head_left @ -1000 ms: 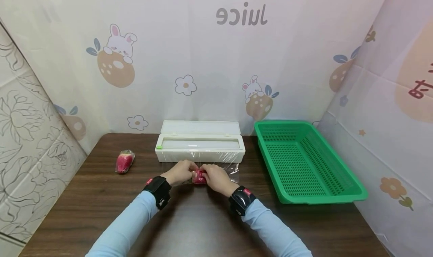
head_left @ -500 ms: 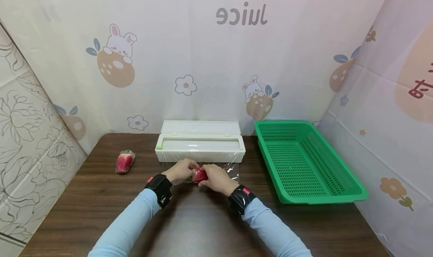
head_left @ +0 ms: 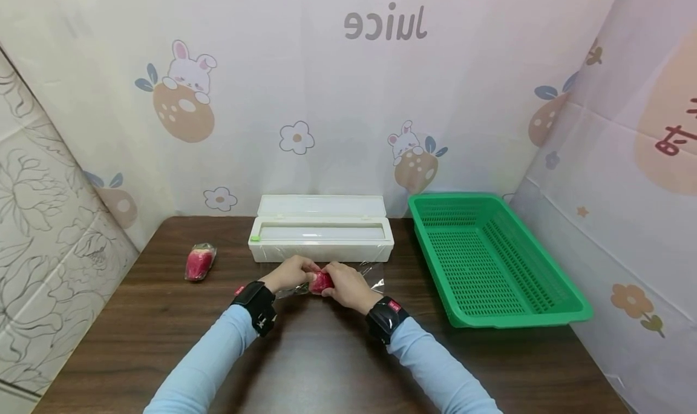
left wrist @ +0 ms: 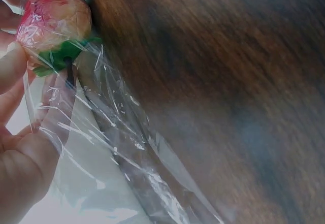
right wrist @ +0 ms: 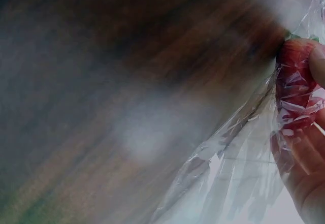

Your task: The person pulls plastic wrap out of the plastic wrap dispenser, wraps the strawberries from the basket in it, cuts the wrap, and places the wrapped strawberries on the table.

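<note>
A red fruit (head_left: 319,282) with a green leafy stem end (left wrist: 60,57) lies between both hands, just in front of the white box, with clear film (left wrist: 119,117) around it and trailing off both ends. The left hand (head_left: 291,273) holds its stem end; in the left wrist view the left thumb and fingers lie against film and fruit. From the other side the right hand (head_left: 350,288) grips the fruit, its thumb on the red skin (right wrist: 294,76) through crinkled film.
The white box (head_left: 321,252) stands behind the hands with its lid raised. A wrapped red fruit (head_left: 199,262) lies on the table (head_left: 163,341) at the left. A green basket (head_left: 454,308) stands at the right.
Over the last second the right thumb has come round to the near side of the fruit. Since half a second ago the hands have barely moved; the head view has shifted slightly.
</note>
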Tool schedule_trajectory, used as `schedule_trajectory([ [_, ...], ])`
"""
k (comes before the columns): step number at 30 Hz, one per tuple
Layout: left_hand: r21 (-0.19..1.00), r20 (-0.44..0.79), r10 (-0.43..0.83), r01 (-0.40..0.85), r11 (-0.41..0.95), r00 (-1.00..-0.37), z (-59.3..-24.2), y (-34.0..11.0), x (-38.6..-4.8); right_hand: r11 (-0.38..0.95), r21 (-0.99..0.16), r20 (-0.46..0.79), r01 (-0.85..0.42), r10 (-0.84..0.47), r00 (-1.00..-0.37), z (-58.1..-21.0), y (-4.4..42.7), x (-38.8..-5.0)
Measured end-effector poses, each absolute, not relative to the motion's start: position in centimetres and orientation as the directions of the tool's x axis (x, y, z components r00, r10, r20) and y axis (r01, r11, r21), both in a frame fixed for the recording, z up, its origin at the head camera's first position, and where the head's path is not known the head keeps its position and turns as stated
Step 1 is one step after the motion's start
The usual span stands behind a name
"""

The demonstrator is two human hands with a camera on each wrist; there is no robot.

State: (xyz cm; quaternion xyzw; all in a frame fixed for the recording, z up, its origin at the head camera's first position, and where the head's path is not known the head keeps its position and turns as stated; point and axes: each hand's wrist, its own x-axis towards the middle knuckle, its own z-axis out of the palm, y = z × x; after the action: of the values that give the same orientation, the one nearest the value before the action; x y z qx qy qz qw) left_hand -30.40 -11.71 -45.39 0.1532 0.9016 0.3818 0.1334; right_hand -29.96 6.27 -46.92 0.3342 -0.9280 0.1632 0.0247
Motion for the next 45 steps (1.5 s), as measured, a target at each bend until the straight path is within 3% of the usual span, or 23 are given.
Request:
schedule_trajectory([
  [9,0.606,0.030,0.336,0.284,0.743,-0.942,-45.4,-12.1,-28.9,0.712,-0.326,0.138,-0.622,-0.615,-0.777,-46.8,6.4,-30.4],
  [16,0.477,0.116,0.425,0.426,0.769,-0.898,-46.1,-11.8,-28.2,0.700,-0.366,0.119,-0.613,-0.618,-0.777,-46.4,6.6,-30.9],
  [33,0.500,0.142,0.365,0.385,0.776,-0.920,-47.3,-11.3,-29.1,0.693,-0.395,0.074,-0.603,-0.630,-0.773,-46.4,6.3,-31.6],
  [45,0.585,0.066,0.338,0.311,0.749,-0.939,-47.7,-11.3,-30.1,0.710,-0.432,0.067,-0.556,-0.590,-0.805,-47.0,6.2,-31.9],
])
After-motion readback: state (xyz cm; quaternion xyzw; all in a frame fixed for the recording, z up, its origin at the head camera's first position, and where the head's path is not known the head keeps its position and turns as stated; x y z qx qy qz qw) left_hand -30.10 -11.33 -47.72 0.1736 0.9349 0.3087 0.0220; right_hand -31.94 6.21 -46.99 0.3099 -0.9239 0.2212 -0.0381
